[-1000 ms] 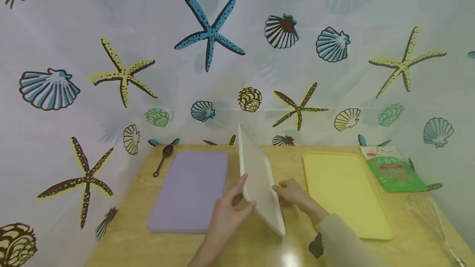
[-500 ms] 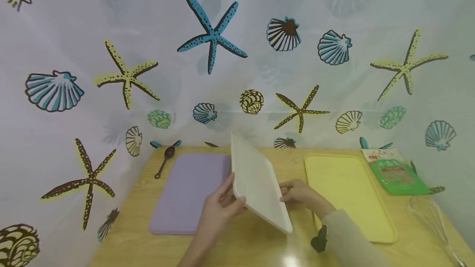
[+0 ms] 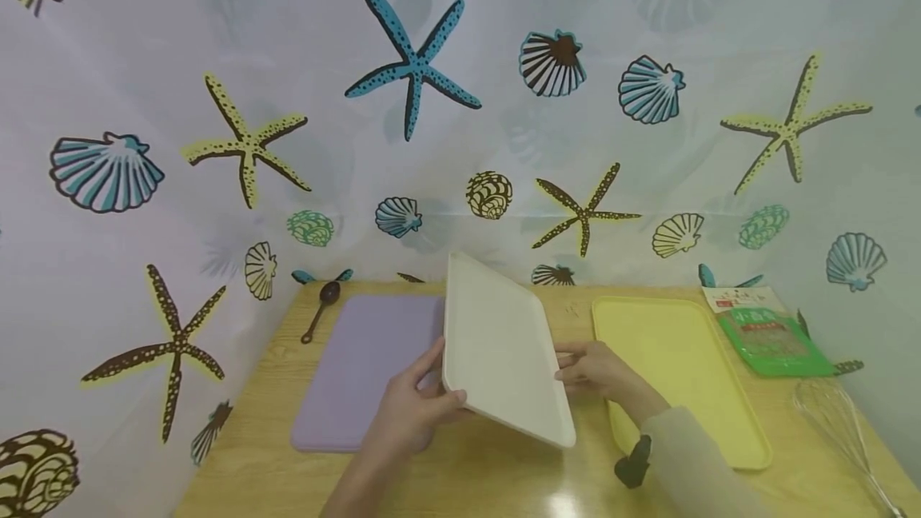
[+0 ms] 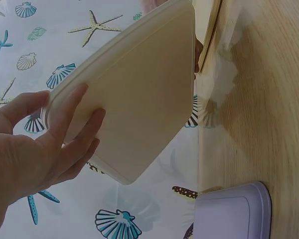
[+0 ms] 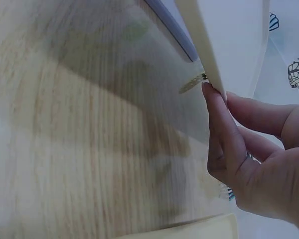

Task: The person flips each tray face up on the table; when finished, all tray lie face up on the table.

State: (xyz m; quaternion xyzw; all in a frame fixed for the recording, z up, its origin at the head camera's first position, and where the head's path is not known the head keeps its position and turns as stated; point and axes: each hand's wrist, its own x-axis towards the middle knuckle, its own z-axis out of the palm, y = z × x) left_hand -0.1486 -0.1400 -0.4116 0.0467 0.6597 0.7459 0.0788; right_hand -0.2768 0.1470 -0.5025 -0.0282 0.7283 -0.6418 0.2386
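Observation:
A white rectangular tray (image 3: 504, 350) is held tilted above the middle of the table, its left side higher than its right. My left hand (image 3: 413, 402) grips the left edge, thumb on the upper face; in the left wrist view the fingers (image 4: 84, 132) spread under the tray's underside (image 4: 139, 94). My right hand (image 3: 600, 374) pinches the right edge, and the right wrist view shows thumb and fingers meeting at the rim (image 5: 217, 74). A purple tray (image 3: 367, 374) lies to the left, partly covered by the white one. On the right lies a yellow tray (image 3: 669, 374), overlapped by my right forearm.
A dark brown spoon (image 3: 322, 310) lies at the back left of the wooden table (image 3: 496, 478). At the right are a green and white food packet (image 3: 770, 338) and a wire whisk (image 3: 838, 426). A curtain (image 3: 460, 102) printed with shells and starfish hangs behind.
The white tray has turned from nearly upright on edge to a flatter tilt, showing more of its upper face. My left hand has moved left and my right hand a little right.

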